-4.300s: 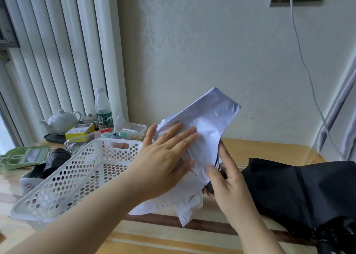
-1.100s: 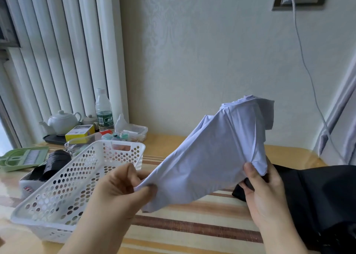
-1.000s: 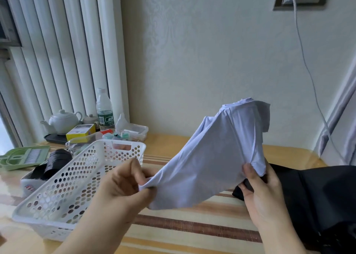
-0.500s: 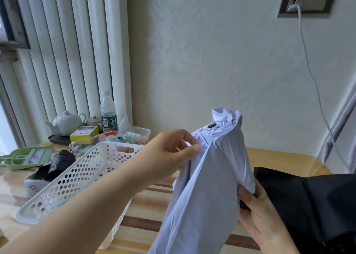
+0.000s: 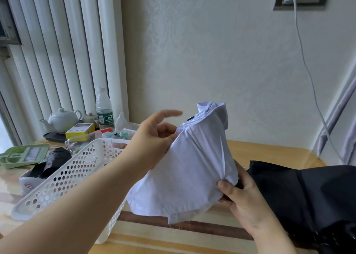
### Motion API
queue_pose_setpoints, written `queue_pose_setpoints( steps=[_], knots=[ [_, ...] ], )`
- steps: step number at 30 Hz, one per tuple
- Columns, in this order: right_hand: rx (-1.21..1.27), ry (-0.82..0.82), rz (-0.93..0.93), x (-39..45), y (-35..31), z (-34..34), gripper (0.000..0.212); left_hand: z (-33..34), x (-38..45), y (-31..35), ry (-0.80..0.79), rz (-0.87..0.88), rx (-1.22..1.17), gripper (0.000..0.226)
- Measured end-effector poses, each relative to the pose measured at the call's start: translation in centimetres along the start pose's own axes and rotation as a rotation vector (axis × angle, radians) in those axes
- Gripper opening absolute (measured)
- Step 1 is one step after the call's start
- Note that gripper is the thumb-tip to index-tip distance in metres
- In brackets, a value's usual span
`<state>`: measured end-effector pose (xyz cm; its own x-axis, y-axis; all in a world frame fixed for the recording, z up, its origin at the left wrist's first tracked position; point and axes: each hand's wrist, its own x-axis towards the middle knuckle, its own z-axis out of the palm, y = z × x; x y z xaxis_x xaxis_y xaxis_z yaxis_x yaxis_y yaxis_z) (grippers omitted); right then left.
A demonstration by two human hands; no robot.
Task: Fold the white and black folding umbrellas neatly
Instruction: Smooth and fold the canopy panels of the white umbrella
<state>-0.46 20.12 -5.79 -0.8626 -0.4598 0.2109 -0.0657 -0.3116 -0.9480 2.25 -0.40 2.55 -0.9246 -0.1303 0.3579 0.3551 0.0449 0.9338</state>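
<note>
We see the glossy striped wooden table [image 5: 192,240] bearing a black fabric folding umbrella [image 5: 308,196] at right and a white perforated plastic basket [image 5: 67,176] at left; between them, above the table, our right hand [image 5: 244,201] grips the white fabric folding umbrella [image 5: 192,167] while our left hand [image 5: 154,140] pinches its canopy, hiding the clutter behind.

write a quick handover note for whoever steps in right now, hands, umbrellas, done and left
Left hand: pinches a fold of the white umbrella near its top, index finger out.
Right hand: grips the white umbrella low, at its right side, holding it up over the table.
Black umbrella: on the table at right, loose, untouched.
Done: white canopy partly gathered.
Left: smooth its folds, wrap it, then fold the black one.
</note>
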Motion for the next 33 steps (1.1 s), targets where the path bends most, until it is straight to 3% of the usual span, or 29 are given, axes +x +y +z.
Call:
queue_pose_setpoints(
  steps=[2,5,13,16,19,24,27,33],
  knots=[
    [-0.036,0.008,-0.001,-0.1,-0.3,-0.1,0.089,-0.3,-0.2,-0.1,-0.085,0.037,0.018,0.045],
    [-0.044,-0.008,-0.037,-0.2,-0.6,-0.2,0.09,-0.3,-0.2,-0.1,-0.172,0.031,0.105,0.037],
    [0.076,0.013,0.001,-0.1,0.2,-0.7,0.08,-0.4,-0.4,0.6,-0.176,0.057,0.16,0.032],
    [0.148,0.03,0.015,-0.1,0.6,-0.9,0.08,-0.2,-0.6,0.8,-0.095,0.072,0.043,0.035],
    [0.171,0.03,0.005,-0.1,0.7,-1.0,0.079,-0.1,-0.8,1.0,0.067,0.04,0.147,0.024],
    [0.168,0.006,0.0,-0.2,0.6,-1.2,0.078,0.5,-1.6,1.8,0.009,-0.021,0.379,0.024],
    [0.145,-0.007,0.016,-0.3,0.7,-1.1,0.079,0.5,-1.7,2.0,-0.012,-0.032,0.349,0.019],
    [0.147,-0.042,0.038,-0.4,0.6,-0.6,0.079,1.6,-1.0,2.3,0.101,-0.021,0.195,0.02]
  ],
)
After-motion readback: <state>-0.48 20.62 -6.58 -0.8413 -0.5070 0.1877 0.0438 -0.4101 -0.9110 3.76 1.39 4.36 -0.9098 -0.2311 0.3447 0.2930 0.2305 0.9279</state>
